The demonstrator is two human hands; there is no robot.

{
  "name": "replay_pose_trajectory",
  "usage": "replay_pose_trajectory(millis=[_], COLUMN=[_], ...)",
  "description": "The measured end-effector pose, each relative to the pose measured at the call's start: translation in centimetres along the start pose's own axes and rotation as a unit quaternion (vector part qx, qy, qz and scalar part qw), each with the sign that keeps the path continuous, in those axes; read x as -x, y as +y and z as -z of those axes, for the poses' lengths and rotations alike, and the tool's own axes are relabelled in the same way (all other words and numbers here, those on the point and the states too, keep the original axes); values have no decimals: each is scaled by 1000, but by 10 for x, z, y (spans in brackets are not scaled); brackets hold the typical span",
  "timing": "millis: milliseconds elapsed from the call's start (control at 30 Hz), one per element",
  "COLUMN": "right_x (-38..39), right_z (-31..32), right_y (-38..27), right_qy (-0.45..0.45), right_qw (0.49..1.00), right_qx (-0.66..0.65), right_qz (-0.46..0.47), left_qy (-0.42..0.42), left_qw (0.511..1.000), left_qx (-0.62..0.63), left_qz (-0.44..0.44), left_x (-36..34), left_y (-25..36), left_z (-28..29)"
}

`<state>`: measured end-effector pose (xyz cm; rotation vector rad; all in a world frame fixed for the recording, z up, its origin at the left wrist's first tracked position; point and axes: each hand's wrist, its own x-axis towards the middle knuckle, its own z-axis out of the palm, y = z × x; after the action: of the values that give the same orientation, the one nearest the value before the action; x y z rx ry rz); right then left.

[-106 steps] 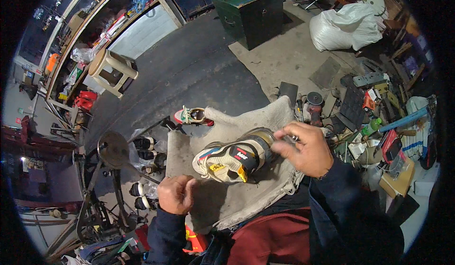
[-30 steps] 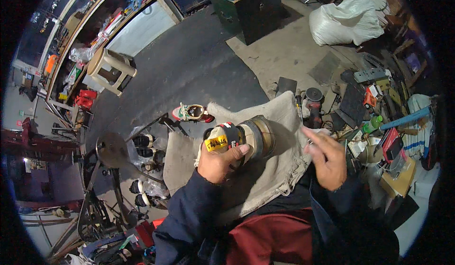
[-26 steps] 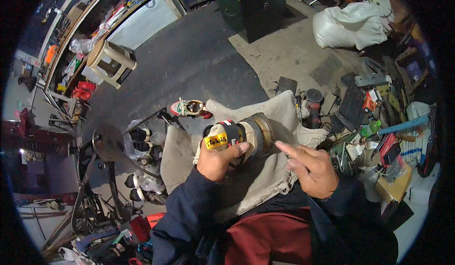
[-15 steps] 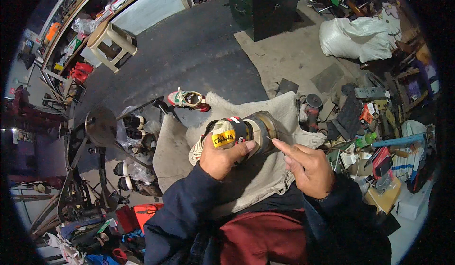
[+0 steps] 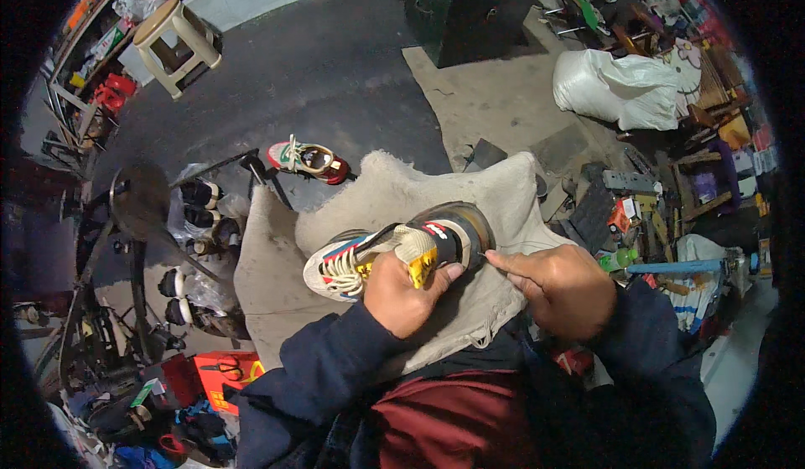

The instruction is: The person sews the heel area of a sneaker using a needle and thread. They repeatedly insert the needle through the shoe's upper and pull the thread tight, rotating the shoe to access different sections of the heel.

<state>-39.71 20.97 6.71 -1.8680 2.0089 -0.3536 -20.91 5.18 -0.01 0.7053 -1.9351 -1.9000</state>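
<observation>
Multicoloured sneaker (yellow tab), beige cloth.

Beyond the cloth, open dark floor lies up to the green chest; one loose shoe lies just off the cloth's far-left edge, tool clutter crowds its right.

Yellow tag seen on sneaker tongue; red-orange box at lower left; white sack, possibly packaging, upper right.

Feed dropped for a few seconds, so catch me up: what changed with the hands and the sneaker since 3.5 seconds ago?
The left hand left the lap cloth and took hold of the sneaker by its tongue. The right hand let go of the heel and now points a finger at it. The sneaker stayed on the cloth; the other sneaker stayed on the floor.
</observation>
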Motion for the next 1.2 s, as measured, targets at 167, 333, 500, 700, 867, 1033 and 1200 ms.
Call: replay_pose_trajectory(millis=[167, 333, 500, 700, 867, 1033, 1200], right_x=[-18, -35, -49, -48, -45, -39, -36], right_z=[7, 11, 7, 5, 15, 25, 9], right_y=[4, 4, 7, 13, 32, 53, 65], right_qy=[-50, -99, -95, -67, -62, -156, -108], right_qw=[996, 989, 988, 991, 972, 956, 936], right_qx=[-63, -98, -121, -114, -220, -245, -330], right_qz=[-24, -40, -31, -21, 47, 30, 47], left_qy=[3, 30, 68, 72, 61, 71, 89], left_qw=[998, 991, 985, 994, 998, 997, 994], left_qx=[-64, -105, -87, -43, 8, -22, -53], left_qz=[-10, -72, -131, -67, 35, -14, -41], left_x=[-1, -3, -10, -16, -15, -14, -12], left_y=[-7, -16, -24, -18, -10, -11, -12], left_z=[0, 1, 2, 4, 2, -8, -18])
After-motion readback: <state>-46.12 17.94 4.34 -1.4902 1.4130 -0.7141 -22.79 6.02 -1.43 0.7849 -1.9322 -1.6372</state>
